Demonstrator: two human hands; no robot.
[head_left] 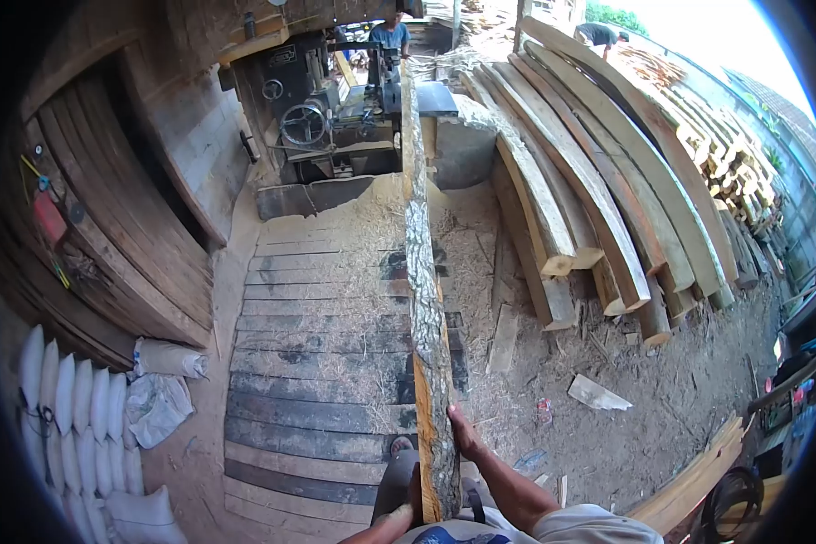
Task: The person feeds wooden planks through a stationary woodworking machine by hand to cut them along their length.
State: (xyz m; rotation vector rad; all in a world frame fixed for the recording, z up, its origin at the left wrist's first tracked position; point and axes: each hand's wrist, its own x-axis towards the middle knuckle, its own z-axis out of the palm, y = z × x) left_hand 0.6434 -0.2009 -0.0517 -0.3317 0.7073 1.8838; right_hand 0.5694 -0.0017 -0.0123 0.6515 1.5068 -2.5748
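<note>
A long bark-covered wooden slab point(423, 299) runs from my body away to the sawmill machine point(313, 122) at the far end. Rough grey bark shows along its top, with bare orange wood on its sides. My right hand point(463, 433) grips the slab's right edge, its thumb side showing and its other fingers mostly hidden. Close to my waist, my left hand point(415, 499) holds the left side near the slab's end, its fingers largely out of sight behind the wood. A person in a blue shirt point(391, 36) stands beyond the machine at the slab's far end.
Thick timber beams point(598, 181) lie stacked on the right. Filled white sacks point(82, 408) are piled at left, below leaning boards point(118, 199). Sawdust covers the slatted wooden floor point(308, 363). A loose offcut point(598, 393) lies on the dirt. Another person point(598, 34) bends at far right.
</note>
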